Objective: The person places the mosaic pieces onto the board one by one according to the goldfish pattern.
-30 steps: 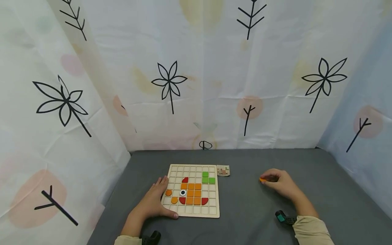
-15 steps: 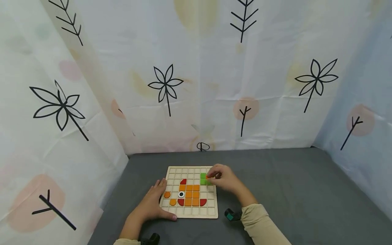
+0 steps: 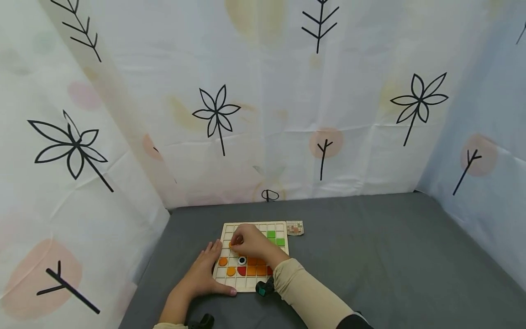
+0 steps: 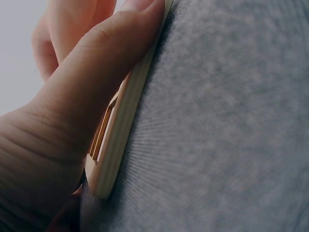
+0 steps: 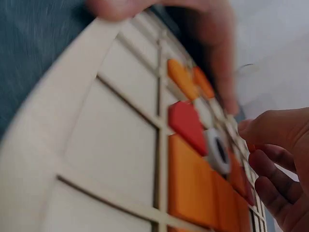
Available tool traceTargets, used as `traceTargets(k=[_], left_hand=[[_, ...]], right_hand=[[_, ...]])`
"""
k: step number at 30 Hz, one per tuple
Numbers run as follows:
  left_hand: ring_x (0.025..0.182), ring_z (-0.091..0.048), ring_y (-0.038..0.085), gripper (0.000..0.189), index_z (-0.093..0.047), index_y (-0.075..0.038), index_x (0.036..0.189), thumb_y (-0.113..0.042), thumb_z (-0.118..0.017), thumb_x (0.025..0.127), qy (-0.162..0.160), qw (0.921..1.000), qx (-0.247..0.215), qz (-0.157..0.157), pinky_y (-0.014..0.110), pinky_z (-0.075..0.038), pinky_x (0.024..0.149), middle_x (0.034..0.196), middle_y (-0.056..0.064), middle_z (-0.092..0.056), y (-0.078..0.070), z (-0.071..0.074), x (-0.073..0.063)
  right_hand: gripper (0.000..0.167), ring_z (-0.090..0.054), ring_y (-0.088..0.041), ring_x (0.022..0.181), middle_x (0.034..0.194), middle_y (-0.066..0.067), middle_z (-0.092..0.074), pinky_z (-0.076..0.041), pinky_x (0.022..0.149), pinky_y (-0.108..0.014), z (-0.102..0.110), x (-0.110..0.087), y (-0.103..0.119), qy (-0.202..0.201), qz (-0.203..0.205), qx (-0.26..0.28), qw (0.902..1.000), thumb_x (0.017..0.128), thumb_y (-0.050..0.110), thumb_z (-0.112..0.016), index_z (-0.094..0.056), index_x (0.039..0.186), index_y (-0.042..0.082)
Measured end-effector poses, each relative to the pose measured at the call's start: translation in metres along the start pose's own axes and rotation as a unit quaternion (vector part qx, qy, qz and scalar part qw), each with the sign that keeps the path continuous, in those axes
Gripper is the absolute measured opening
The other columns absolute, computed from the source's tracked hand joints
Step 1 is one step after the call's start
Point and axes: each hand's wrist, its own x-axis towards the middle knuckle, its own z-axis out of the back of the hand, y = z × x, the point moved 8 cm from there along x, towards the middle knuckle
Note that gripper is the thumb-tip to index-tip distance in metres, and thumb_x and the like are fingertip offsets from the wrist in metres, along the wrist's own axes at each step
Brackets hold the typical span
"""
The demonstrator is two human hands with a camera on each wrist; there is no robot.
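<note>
A wooden grid board (image 3: 245, 289) lies on the grey table. My left hand (image 3: 201, 274) rests along its left edge, fingers extended and spread; in the left wrist view the thumb lies over the board's rim (image 4: 126, 116). Above the board's left half, my right hand (image 3: 255, 243) pinches a small orange piece (image 3: 230, 245), mostly covered by the fingertips. Set in the grid are orange discs (image 3: 223, 261), a black-and-white eye piece (image 3: 242, 260), a red rounded piece (image 3: 241, 271), orange squares (image 3: 252, 270) and green squares (image 3: 280, 241). My right hand and forearm hide part of the grid.
A small patterned card (image 3: 295, 228) lies at the board's upper right corner. Grey table (image 3: 370, 256) stretches to the right. A white printed curtain (image 3: 263, 137) stands around the back and sides.
My right hand, holding the orange piece, has moved left from the table at the right, across the green squares, to over the board's left half. My left hand has stayed on the board.
</note>
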Motion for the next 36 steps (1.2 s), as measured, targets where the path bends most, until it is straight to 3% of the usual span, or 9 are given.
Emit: traceTargets(k=[11, 22, 29, 36], left_hand=[[0.166, -0.007, 0.041, 0.151, -0.016, -0.006, 0.171, -0.07, -0.097, 0.06, 0.001, 0.9999, 0.004, -0.014, 0.066, -0.008, 0.132, 0.178, 0.018, -0.015, -0.008, 0.006, 0.003], [0.166, -0.007, 0.041, 0.152, -0.015, -0.005, 0.17, -0.07, -0.096, 0.059, -0.003, 0.9999, 0.001, -0.015, 0.065, -0.008, 0.132, 0.178, 0.018, -0.015, -0.007, 0.007, 0.002], [0.166, -0.007, 0.04, 0.152, -0.014, -0.007, 0.171, -0.072, -0.096, 0.06, 0.001, 1.0, 0.002, -0.007, 0.065, -0.008, 0.132, 0.178, 0.016, -0.014, -0.001, 0.002, 0.0], [0.167, -0.007, 0.04, 0.153, -0.015, -0.01, 0.171, -0.071, -0.097, 0.057, -0.004, 1.0, -0.008, 0.002, 0.067, -0.007, 0.131, 0.178, 0.015, -0.015, -0.001, 0.002, -0.002]], right_hand=[[0.007, -0.065, -0.003, 0.084, 0.098, 0.0, -0.075, -0.057, 0.078, -0.018, -0.011, 0.025, 0.008, 0.023, 0.003, -0.066, 0.9976, 0.095, 0.012, -0.079, -0.084, 0.099, 0.009], [0.014, -0.071, -0.012, 0.102, 0.109, -0.001, -0.076, -0.059, 0.093, -0.024, -0.015, 0.029, 0.019, 0.043, 0.029, -0.151, 0.9871, 0.101, 0.014, -0.073, -0.085, 0.106, 0.01], [0.015, -0.067, -0.009, 0.094, 0.11, -0.001, -0.075, -0.058, 0.088, -0.022, -0.018, 0.023, 0.017, 0.062, 0.027, -0.134, 0.9886, 0.099, 0.016, -0.073, -0.084, 0.107, 0.01], [0.014, -0.068, -0.014, 0.105, 0.12, -0.001, -0.071, -0.058, 0.093, -0.027, 0.002, 0.013, 0.027, 0.058, 0.048, -0.118, 0.9902, 0.103, 0.02, -0.072, -0.082, 0.109, 0.013]])
